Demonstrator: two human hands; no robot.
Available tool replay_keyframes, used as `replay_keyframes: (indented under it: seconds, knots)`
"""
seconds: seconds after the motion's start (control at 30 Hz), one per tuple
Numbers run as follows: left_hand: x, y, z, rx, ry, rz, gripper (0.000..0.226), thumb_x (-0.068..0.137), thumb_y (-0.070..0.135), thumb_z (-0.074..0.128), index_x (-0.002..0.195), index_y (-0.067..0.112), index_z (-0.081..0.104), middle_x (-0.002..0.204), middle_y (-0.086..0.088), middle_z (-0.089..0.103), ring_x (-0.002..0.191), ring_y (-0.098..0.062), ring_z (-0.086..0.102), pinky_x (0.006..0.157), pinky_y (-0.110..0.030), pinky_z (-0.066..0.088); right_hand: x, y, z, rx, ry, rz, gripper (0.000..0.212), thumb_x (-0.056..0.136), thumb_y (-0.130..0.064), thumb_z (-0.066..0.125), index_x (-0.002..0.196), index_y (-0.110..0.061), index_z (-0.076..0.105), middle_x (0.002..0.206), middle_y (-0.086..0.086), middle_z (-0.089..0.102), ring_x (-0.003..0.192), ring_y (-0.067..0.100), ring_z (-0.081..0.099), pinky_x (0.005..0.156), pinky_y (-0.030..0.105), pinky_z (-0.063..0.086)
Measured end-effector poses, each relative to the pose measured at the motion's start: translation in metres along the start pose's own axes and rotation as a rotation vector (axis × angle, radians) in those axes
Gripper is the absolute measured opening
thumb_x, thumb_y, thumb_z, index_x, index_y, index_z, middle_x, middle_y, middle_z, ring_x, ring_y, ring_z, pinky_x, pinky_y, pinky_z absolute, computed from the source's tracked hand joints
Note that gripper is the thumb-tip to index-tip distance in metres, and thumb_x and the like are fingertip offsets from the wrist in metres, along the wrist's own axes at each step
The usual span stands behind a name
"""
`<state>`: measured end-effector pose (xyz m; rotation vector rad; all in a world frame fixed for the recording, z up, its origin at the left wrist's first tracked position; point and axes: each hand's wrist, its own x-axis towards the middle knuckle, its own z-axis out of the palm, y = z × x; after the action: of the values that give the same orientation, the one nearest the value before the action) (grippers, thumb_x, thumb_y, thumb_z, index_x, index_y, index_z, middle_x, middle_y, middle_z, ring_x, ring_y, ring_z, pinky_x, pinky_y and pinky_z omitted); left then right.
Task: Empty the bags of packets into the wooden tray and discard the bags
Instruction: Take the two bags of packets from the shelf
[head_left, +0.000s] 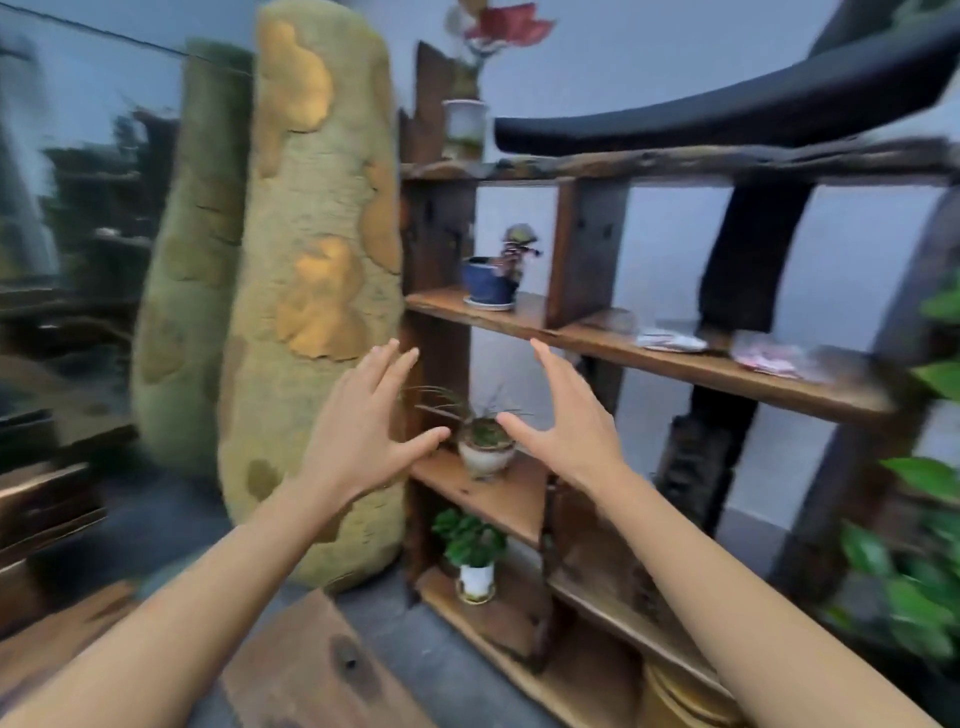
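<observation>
Bags (769, 358) of packets lie on the shelf (675, 364); left hand (363, 426) and right hand (566, 421) spread, empty.

Single head cam, tilted, blurred. Faces the wooden shelf unit (613, 332) from close range, looking forward and slightly down.

Your left hand (366, 423) and right hand (563, 423) are up, empty, fingers spread, before a wooden shelf (717, 366) holding two bags (763, 356).
</observation>
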<state>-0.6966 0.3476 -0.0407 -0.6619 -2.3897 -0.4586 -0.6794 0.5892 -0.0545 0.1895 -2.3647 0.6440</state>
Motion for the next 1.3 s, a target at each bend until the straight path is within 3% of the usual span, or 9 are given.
replay_keyframes:
  seconds: [0.2,0.47,0.67,0.77,0.9,1.03,1.1,1.2,1.3]
  knots:
    - [0.087,0.077,0.091,-0.021,-0.116,0.171,0.092,0.075,0.068,0.055,0.148,0.020,0.028,0.158,-0.005,0.024,0.147,-0.021,0.018,0.117,-0.045,0.018,0.010,0.107,-0.055,-0.119,0.073,0.203,0.085,0.080,-0.063,0.057,0.149,-0.037,0.014,0.157,-0.014,0.029,0.142,0.013,0.033,0.101,0.041,0.044]
    - [0.218,0.168,0.203,-0.483,-0.381,0.133,0.084,0.081,0.057,0.058,0.145,0.009,0.032,0.154,-0.010,0.032,0.142,-0.022,0.028,0.117,-0.039,0.024,0.039,0.232,-0.116,-0.249,0.131,0.464,0.076,0.078,-0.062,0.058,0.143,-0.036,0.029,0.147,-0.011,0.045,0.132,0.015,0.046,0.097,0.040,0.044]
    - [0.315,0.205,0.264,-0.327,-0.436,0.047,0.091,0.076,0.075,0.043,0.132,0.004,0.050,0.141,-0.018,0.048,0.129,-0.035,0.041,0.106,-0.045,0.033,0.072,0.304,-0.153,-0.416,0.145,0.638,0.064,0.080,-0.062,0.055,0.135,-0.032,0.042,0.142,-0.004,0.050,0.125,0.021,0.053,0.096,0.043,0.050]
    - [0.348,0.203,0.289,-0.119,-0.533,-0.043,0.109,0.068,0.088,0.028,0.140,0.007,0.044,0.151,-0.015,0.035,0.141,-0.033,0.026,0.114,-0.049,0.020,0.088,0.334,-0.162,-0.456,0.153,0.775,0.063,0.083,-0.062,0.051,0.131,-0.023,0.049,0.136,0.005,0.056,0.119,0.026,0.056,0.094,0.040,0.049]
    - [0.374,0.192,0.318,0.027,-0.784,-0.103,0.122,0.056,0.097,0.017,0.145,0.015,0.036,0.159,-0.015,0.017,0.147,-0.033,0.008,0.116,-0.052,0.003,0.114,0.363,-0.165,-0.521,-0.086,1.090,0.095,0.075,-0.084,0.031,0.137,-0.014,0.048,0.142,0.013,0.052,0.129,0.034,0.049,0.112,0.050,0.033]
    - [0.388,0.196,0.341,0.026,-0.800,-0.004,0.113,0.063,0.093,0.023,0.145,0.017,0.036,0.159,-0.012,0.018,0.147,-0.031,0.004,0.116,-0.054,0.001,0.133,0.377,-0.167,-0.508,-0.276,1.198,0.111,0.062,-0.093,0.034,0.142,-0.016,0.043,0.148,0.012,0.046,0.133,0.035,0.045,0.113,0.052,0.031]
    - [0.393,0.200,0.346,-0.009,-0.783,0.023,0.105,0.067,0.089,0.030,0.145,0.018,0.035,0.158,-0.010,0.022,0.147,-0.030,0.006,0.115,-0.055,0.002,0.139,0.378,-0.165,-0.410,-0.270,1.163,0.098,0.066,-0.085,0.046,0.136,-0.016,0.049,0.141,0.011,0.053,0.120,0.031,0.055,0.105,0.044,0.042]
    - [0.395,0.205,0.353,-0.170,-0.757,0.079,0.088,0.073,0.077,0.043,0.143,0.024,0.035,0.153,-0.009,0.035,0.141,-0.033,0.025,0.115,-0.054,0.015,0.144,0.376,-0.158,-0.232,-0.165,1.048,0.049,0.079,-0.056,0.064,0.111,-0.020,0.057,0.126,0.008,0.063,0.091,0.017,0.060,0.083,0.029,0.048]
    - [0.383,0.210,0.350,-0.489,-0.686,0.098,0.081,0.074,0.059,0.060,0.142,0.026,0.029,0.143,-0.010,0.048,0.127,-0.035,0.048,0.106,-0.050,0.036,0.147,0.368,-0.148,-0.105,-0.070,0.975,0.048,0.078,-0.034,0.075,0.117,-0.015,0.053,0.119,0.007,0.064,0.099,0.019,0.062,0.091,0.035,0.052]
